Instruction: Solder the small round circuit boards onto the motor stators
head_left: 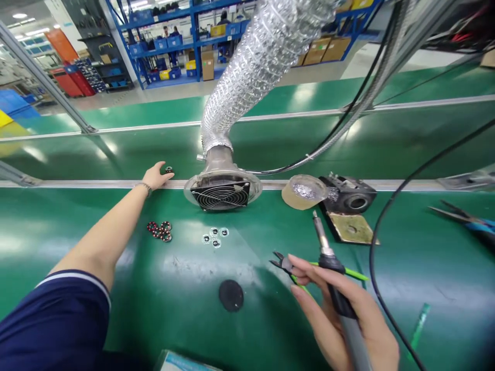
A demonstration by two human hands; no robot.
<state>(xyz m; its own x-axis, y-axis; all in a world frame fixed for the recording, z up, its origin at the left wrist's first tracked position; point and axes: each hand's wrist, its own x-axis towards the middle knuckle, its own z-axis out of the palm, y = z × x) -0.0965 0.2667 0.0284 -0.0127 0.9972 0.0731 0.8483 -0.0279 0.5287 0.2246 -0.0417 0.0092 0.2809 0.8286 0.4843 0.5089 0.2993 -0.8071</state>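
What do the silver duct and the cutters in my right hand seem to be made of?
The flexible duct looks like aluminium foil: silvery, crinkled, spirally ribbed. The side cutters seem to have dark steel jaws, going by their metallic sheen, and green handles, probably plastic-coated, though that's unclear.

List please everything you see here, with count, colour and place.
Fume extractor: one, silver, back centre.
Rings: about five, red-black, left of centre.
Clear-rimmed parts: four, black-centred, centre.
Round pad: one, black, front centre.
Iron stand: one, black, back right.
Wire wool cup: one, silver, beside stand.
Pliers: one, blue, right edge.
Side cutters: one, green, under right hand.
Soldering iron: one, grey-black, right hand.
Left hand: one, beside small black ring.
Right hand: one, front right, holding iron.
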